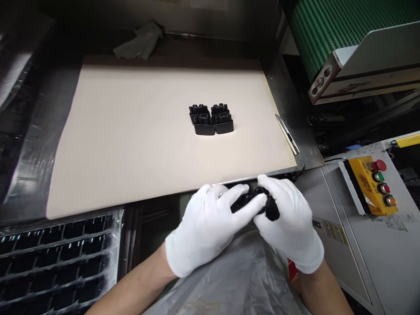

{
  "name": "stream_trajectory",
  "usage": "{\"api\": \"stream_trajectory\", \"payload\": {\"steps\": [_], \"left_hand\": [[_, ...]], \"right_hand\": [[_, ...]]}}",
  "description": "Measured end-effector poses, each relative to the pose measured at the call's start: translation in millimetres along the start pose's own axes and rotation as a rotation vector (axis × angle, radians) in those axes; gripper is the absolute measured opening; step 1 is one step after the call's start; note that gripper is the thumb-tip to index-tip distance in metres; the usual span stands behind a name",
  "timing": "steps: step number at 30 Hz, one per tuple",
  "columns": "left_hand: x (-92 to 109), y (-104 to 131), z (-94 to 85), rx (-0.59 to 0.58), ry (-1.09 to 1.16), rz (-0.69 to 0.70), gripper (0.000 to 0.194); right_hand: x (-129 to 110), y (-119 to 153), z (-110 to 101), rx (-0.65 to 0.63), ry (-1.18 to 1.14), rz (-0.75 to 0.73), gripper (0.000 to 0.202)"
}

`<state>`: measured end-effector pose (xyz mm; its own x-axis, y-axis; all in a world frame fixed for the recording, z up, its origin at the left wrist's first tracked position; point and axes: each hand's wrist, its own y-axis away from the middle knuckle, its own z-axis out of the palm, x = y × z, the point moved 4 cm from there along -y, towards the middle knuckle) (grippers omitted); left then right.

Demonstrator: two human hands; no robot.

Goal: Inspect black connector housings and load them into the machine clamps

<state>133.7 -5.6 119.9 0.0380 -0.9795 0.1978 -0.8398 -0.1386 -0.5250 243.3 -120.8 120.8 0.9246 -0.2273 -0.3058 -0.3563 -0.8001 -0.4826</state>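
Note:
In white gloves, my left hand (213, 221) and my right hand (290, 218) come together at the table's front edge, closed around glossy black plastic parts (273, 209). The fingers of my left hand reach across toward the right hand and partly cover them. How many parts are in the hands, I cannot tell. Beyond the hands, several similar black plastic parts (205, 128) stand in a tight cluster, with small posts on top. They rest on a beige sheet (131, 131) spread over the table.
A utility knife (287, 134) lies at the sheet's right edge. A crumpled grey cloth (141, 41) is at the back. Lower left stands a compartment tray (113, 245) of black parts. At right are a green conveyor belt (344, 33) and a yellow button box (369, 186).

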Motion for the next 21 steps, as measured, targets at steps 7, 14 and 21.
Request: {"api": "stream_trajectory", "payload": {"steps": [7,14,21], "left_hand": [[5.5,16.8,-3.9,-0.021,0.116,-0.003,0.050],[-8.8,32.1,11.4,0.174,0.373,-0.349,0.099],[-7.9,29.0,14.0,0.195,0.410,-0.376,0.104]], "right_hand": [[4.2,5.0,-2.3,0.021,-0.050,0.055,0.058],[4.6,7.8,-2.8,0.003,-0.119,0.068,0.061],[-2.7,7.5,6.1,-0.080,-0.122,0.011,0.069]]}}
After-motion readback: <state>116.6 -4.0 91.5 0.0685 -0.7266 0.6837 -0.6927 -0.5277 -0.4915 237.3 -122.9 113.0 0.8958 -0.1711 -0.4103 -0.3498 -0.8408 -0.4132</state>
